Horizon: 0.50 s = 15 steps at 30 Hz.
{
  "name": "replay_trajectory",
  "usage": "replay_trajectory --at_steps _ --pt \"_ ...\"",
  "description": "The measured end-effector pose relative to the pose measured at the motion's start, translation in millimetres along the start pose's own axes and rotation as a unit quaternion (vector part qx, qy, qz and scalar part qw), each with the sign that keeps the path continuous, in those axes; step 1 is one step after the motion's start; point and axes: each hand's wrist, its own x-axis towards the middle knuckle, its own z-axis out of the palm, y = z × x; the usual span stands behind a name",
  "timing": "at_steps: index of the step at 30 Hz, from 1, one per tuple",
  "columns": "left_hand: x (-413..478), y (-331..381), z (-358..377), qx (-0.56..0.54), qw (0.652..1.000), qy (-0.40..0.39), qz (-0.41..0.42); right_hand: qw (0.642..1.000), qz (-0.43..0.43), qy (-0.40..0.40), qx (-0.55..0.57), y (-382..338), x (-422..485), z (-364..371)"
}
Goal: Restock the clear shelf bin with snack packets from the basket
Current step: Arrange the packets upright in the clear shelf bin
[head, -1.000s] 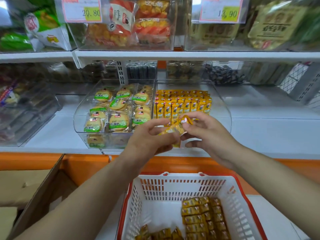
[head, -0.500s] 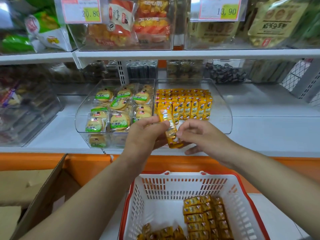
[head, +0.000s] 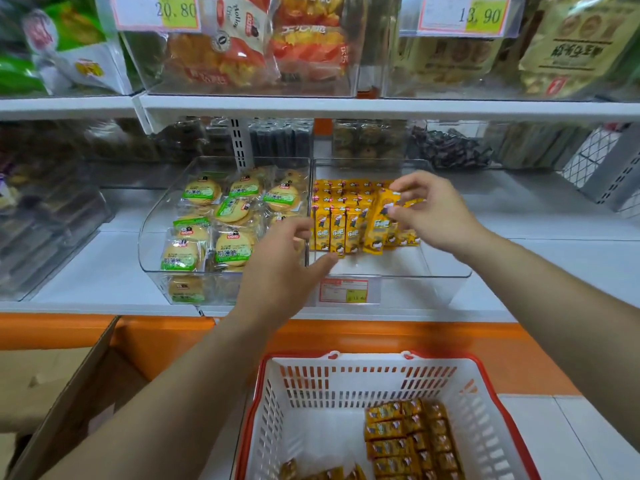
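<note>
Centre frame: clear shelf bin [head: 450, 276], snack packets [head: 337, 230] in its rear part. Just left: cake bin [head: 152, 258]. Lower centre: basket [head: 346, 386]. Lower left: cardboard box [head: 69, 393].

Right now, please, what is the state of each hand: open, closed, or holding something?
Left hand: open, fingers relaxed, holding nothing.
Right hand: pinching one yellow snack packet over the clear bin.

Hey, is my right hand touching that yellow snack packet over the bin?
Touching. Head view shows the right hand pinching the yellow snack packet near its top between thumb and fingers.
</note>
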Motion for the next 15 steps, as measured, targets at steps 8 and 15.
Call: replay_trajectory --at_steps 8,15 --pt "7.4 -26.2 7.8 0.187 0.977 -0.087 -0.059 0.985 0.01 0.015 -0.17 57.0 59.5 42.7" --pt "9.0 -27.3 12.6 0.198 0.976 -0.074 -0.053 0.975 0.02 0.003 -0.221 71.5 68.0 58.9"
